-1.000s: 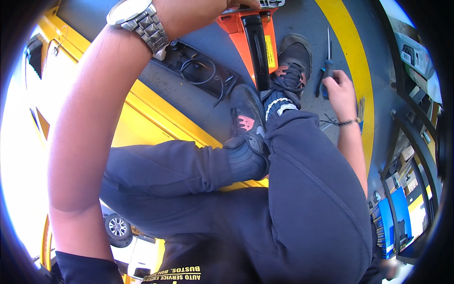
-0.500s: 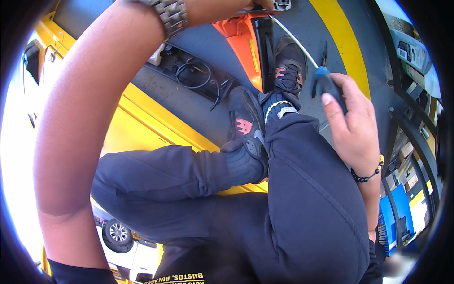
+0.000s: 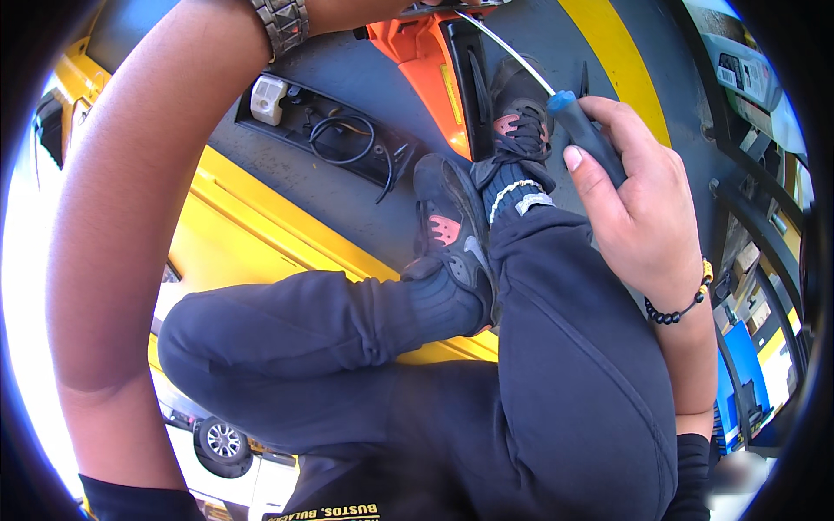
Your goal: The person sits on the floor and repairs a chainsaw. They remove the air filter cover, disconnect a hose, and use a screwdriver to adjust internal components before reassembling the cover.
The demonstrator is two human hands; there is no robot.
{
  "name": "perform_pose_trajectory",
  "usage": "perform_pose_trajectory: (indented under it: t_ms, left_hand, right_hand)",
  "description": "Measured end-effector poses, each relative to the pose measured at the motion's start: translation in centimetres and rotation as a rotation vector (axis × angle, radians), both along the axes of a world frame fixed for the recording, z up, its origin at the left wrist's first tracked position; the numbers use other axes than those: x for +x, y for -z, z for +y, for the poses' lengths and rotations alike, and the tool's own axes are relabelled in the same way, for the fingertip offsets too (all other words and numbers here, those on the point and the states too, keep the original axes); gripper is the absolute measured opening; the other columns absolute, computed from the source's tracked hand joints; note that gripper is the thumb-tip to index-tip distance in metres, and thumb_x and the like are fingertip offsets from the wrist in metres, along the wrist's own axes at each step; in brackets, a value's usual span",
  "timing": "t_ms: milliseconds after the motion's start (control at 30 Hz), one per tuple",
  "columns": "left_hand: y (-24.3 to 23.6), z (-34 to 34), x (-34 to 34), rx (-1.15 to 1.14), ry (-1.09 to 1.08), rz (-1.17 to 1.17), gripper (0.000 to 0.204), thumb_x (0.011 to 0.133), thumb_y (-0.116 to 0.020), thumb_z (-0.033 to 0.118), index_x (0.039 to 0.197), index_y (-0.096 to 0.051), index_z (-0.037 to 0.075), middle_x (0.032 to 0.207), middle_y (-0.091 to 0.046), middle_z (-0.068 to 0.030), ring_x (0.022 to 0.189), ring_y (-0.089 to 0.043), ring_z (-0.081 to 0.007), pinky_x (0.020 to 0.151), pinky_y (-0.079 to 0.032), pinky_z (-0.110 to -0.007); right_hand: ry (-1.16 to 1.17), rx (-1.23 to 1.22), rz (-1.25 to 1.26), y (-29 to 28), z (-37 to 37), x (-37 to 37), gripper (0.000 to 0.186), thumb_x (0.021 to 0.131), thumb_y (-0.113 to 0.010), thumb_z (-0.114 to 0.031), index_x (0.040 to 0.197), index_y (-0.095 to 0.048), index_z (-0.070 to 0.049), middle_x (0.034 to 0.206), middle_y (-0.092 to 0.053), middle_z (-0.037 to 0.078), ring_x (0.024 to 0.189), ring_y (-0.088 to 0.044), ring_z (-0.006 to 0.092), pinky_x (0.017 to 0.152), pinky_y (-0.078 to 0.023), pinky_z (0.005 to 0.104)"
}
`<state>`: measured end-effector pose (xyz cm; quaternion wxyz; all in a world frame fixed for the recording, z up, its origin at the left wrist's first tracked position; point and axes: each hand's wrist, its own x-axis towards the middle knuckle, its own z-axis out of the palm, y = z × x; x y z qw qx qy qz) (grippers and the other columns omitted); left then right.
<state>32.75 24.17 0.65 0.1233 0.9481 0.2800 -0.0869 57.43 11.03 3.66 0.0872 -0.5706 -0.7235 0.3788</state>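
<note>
The right hand [image 3: 643,217] has come up and in since a moment ago, fingers wrapped around a screwdriver [image 3: 584,130] with a dark handle, its shaft now pointing at the orange machine [image 3: 426,61]. The left hand is out of sight past the top edge, only the watch [image 3: 282,22] showing; I cannot tell its grip. Below lie crossed legs and the black tray [image 3: 347,143].

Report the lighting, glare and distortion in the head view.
Head view: bright daylight; the left rim is blown out to white glare beside the left forearm; fisheye bending curves the yellow floor stripe and darkens the corners; the right hand and its screwdriver are sharp; the lower right edge is smeared.
</note>
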Motion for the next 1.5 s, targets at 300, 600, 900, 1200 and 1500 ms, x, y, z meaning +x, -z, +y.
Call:
perform_pose_trajectory:
  t_ms: [300,600,900,1200,1500]
  left_hand:
    - [0.6,0.0,-0.3,-0.030,-0.026,0.018,0.034,0.093,-0.064,0.010,0.121,-0.078,0.023,0.103,-0.061,-0.0082,0.105,-0.063,-0.0238,0.097,-0.050,-0.037]
    - [0.3,0.0,-0.7,-0.018,0.005,-0.039,0.032,0.095,-0.063,0.015,0.122,-0.077,0.024,0.108,-0.061,-0.0083,0.109,-0.063,-0.0247,0.098,-0.050,-0.037]
    - [-0.4,-0.5,-0.9,0.026,-0.013,0.026,0.031,0.097,-0.063,0.021,0.124,-0.076,0.025,0.110,-0.059,-0.0092,0.104,-0.064,-0.0248,0.094,-0.052,-0.038]
    - [-0.5,0.0,-0.4,-0.011,0.029,0.036,0.030,0.097,-0.062,0.022,0.123,-0.077,0.025,0.109,-0.060,-0.0101,0.103,-0.065,-0.0261,0.091,-0.053,-0.039]
    - [0.5,0.8,-0.3,0.018,0.054,0.052,0.031,0.096,-0.062,0.021,0.124,-0.076,0.025,0.107,-0.058,-0.0097,0.099,-0.065,-0.0250,0.088,-0.053,-0.038]
  right_hand:
    - [0.060,0.009,0.019,0.7,0.0,-1.3,0.027,0.092,-0.068,-0.011,0.114,-0.062,0.002,0.088,-0.069,0.025,0.080,-0.069,0.0434,0.070,-0.053,0.0439]
    - [0.088,0.025,0.050,0.3,-0.3,-1.6,0.024,0.093,-0.067,-0.011,0.114,-0.063,0.001,0.081,-0.069,0.022,0.075,-0.070,0.0406,0.067,-0.053,0.0417]
    - [-0.031,0.069,-0.141,-2.7,1.9,-2.9,0.025,0.094,-0.065,-0.011,0.112,-0.064,0.006,0.083,-0.068,0.016,0.074,-0.064,0.0227,0.071,-0.051,0.0337]
    - [-0.015,-0.009,-0.172,-4.4,1.4,-2.8,0.025,0.097,-0.063,-0.010,0.116,-0.063,0.005,0.077,-0.063,0.012,0.067,-0.059,0.0182,0.066,-0.048,0.0309]
    - [0.035,-0.019,-0.114,-3.9,1.2,-2.7,0.027,0.096,-0.064,-0.009,0.119,-0.064,0.006,0.076,-0.065,0.013,0.065,-0.061,0.0190,0.066,-0.049,0.0313]
